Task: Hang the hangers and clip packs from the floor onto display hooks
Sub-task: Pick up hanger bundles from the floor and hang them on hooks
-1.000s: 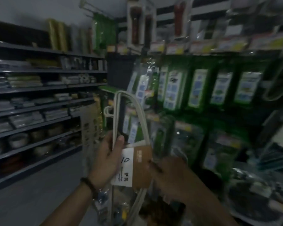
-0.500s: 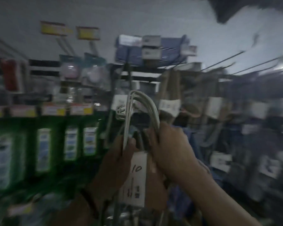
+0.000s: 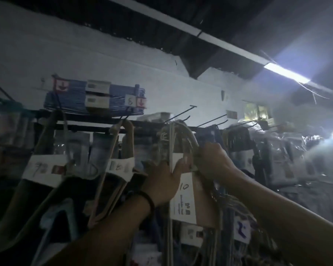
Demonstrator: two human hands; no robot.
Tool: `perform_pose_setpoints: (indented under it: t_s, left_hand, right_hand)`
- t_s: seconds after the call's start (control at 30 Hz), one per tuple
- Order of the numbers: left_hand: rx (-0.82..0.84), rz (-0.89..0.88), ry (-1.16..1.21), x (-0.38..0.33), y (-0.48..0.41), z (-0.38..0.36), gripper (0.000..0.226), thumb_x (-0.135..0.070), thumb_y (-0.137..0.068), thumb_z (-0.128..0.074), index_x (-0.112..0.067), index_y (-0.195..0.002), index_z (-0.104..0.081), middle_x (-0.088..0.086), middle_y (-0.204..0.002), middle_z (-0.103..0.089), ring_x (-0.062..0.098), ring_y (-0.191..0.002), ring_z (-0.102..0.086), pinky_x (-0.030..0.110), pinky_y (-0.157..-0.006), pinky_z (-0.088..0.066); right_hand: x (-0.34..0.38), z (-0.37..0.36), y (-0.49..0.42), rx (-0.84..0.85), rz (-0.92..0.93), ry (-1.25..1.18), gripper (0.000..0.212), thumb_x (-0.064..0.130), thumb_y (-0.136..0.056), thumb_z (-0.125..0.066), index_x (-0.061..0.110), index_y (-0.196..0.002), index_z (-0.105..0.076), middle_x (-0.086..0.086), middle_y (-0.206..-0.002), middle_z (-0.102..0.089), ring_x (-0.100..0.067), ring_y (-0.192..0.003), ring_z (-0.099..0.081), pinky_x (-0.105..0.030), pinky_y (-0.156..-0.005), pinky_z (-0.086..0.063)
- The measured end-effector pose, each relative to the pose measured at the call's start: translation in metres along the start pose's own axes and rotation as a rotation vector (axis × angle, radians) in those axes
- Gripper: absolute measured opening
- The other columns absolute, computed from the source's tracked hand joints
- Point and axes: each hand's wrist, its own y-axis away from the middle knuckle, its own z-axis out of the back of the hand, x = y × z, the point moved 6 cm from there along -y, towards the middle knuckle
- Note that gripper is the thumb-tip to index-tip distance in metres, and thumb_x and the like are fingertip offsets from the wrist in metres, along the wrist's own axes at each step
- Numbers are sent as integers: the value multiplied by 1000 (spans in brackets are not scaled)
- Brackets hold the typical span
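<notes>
I hold a pack of white hangers (image 3: 181,139) bound by a white and brown card sleeve marked "10" (image 3: 185,196), raised up to the top row of the display. My left hand (image 3: 161,181) grips the pack's left side with the thumb on the sleeve. My right hand (image 3: 211,162) grips its right side near the curved top. Black display hooks (image 3: 181,113) jut out just above the pack; the nearest one ends right over the hanger tops. Whether the pack touches a hook is unclear in the blur.
Other hanger packs (image 3: 119,166) with card sleeves hang to the left. A blue stack of packs (image 3: 96,98) lies on the top shelf. More bagged goods (image 3: 277,162) hang at the right. More bare hooks (image 3: 213,120) stick out further right. A ceiling light (image 3: 284,72) glares.
My view swung from the green packets on the left up to the top hook row. Both hands lifted the hanger pack higher, up to the hooks.
</notes>
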Motion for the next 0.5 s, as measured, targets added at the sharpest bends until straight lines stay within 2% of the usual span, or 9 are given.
perform_pose_setpoints:
  t_s: [0.07, 0.1, 0.17, 0.23, 0.27, 0.33, 0.37, 0.43, 0.5]
  left_hand:
    - [14, -110, -45, -9, -31, -21, 59, -72, -98, -46, -26, -133, -55, 2, -111, -76, 17, -96, -74, 43, -88, -62]
    - [5, -161, -63, -10, -46, -29, 72, -78, -92, -50, -35, -149, -39, -4, -126, -70, 16, -109, -71, 49, -97, -58]
    - [-24, -209, -113, -11, -70, -41, 104, -80, -84, -56, -46, -162, 5, -4, -157, -47, 19, -132, -59, 53, -108, -52]
    - [-54, -238, -248, -16, -89, -49, 115, -72, -85, -62, -49, -157, 25, -4, -174, -11, 30, -152, -36, 56, -115, -45]
    - [-67, -249, -344, -21, -95, -51, 114, -67, -88, -64, -49, -156, 25, -8, -175, 3, 31, -157, -24, 56, -118, -41]
    - [-69, -290, -460, -25, -110, -58, 107, -57, -92, -67, -47, -158, 18, -14, -173, 5, 30, -158, -17, 51, -119, -42]
    - [-53, -300, -498, -27, -116, -62, 105, -55, -94, -66, -44, -159, 15, -14, -173, 5, 29, -159, -13, 50, -121, -39]
    - [-17, -277, -580, -25, -127, -68, 105, -54, -97, -63, -33, -163, 16, -14, -173, 15, 24, -162, 4, 48, -127, -28]
    - [-29, -272, -643, -18, -137, -72, 108, -54, -96, -63, -28, -164, 18, -9, -172, 24, 22, -161, 12, 48, -129, -24]
  right_hand:
    - [-30, 0, -36, -3, 3, 46, 29, 21, -105, -50, 11, -81, -63, 6, -67, -48, -8, -57, -52, -17, -60, -53]
    - [-41, 1, -55, -19, 11, 67, 28, 23, -105, -51, 7, -89, -68, 6, -67, -48, -11, -61, -55, -22, -66, -55]
    - [-57, 3, -91, -51, 58, 116, 28, 27, -103, -55, 5, -99, -72, 6, -67, -47, -13, -63, -57, -24, -62, -50]
    - [-68, 6, -120, -84, 95, 147, 25, 27, -100, -60, 4, -101, -70, 5, -69, -45, -16, -67, -58, -24, -59, -47]
    - [-71, 7, -131, -96, 111, 159, 23, 27, -100, -62, 5, -100, -69, 3, -72, -44, -19, -75, -63, -27, -63, -50]
    - [-77, 5, -150, -130, 132, 136, 14, 24, -97, -64, 11, -94, -66, 3, -73, -41, -23, -85, -68, -29, -66, -49]
    - [-82, 1, -159, -145, 116, 95, 11, 21, -95, -64, 14, -88, -60, 3, -71, -39, -23, -83, -66, -29, -65, -46]
    - [-92, -12, -175, -156, 76, -7, 21, 15, -92, -64, 17, -79, -48, 4, -69, -41, -23, -77, -58, -29, -64, -43]
    - [-97, -26, -185, -149, 70, -88, 24, 15, -91, -65, 17, -77, -46, 2, -71, -46, -24, -77, -59, -27, -59, -41]
